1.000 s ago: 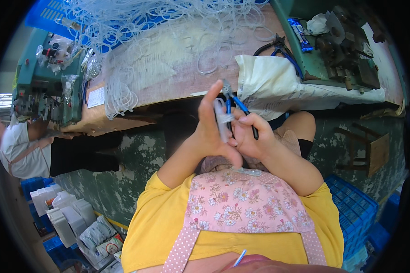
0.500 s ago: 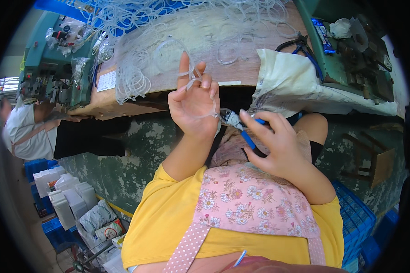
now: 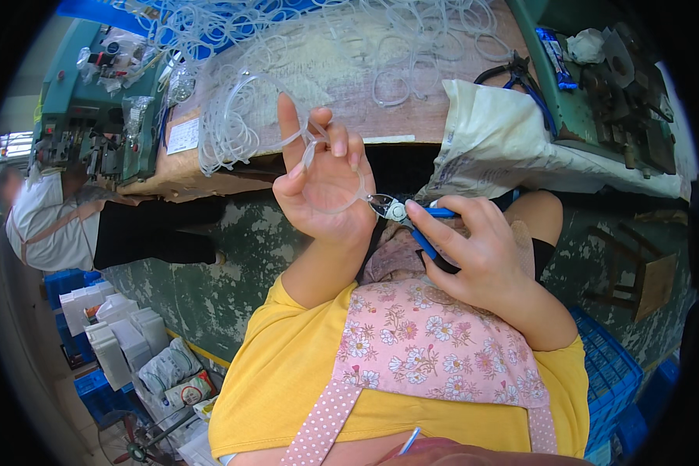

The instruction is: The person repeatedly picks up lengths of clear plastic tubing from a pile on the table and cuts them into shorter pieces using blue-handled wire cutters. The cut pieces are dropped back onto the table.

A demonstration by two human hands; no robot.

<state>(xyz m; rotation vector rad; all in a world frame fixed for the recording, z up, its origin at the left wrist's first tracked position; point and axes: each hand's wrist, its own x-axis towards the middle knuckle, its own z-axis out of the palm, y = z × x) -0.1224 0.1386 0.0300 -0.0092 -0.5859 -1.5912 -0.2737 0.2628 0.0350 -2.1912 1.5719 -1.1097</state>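
My left hand (image 3: 324, 186) is raised in front of the near edge of the bench (image 3: 412, 128), palm toward me, fingers partly spread and upright. A loop of clear tubing (image 3: 342, 203) is pinched between my thumb and the tips of my middle fingers near the top, and it curves down across my palm toward the heel of the hand. My right hand (image 3: 474, 252) is closed around the blue handles of a pair of cutters (image 3: 400, 211), index finger laid along the upper handle. The metal jaws of the cutters point left and meet the lower right end of the tubing loop, just beside the heel of my left hand; whether they are closed on the tube I cannot tell. On the bench behind, a heap of clear tubing rings (image 3: 311, 54) spreads from the far left corner across the top. A white bag (image 3: 505, 140) lies at the right end of the near edge. A green machine (image 3: 93, 116) stands off the left end, another person (image 3: 50, 225) beside it.
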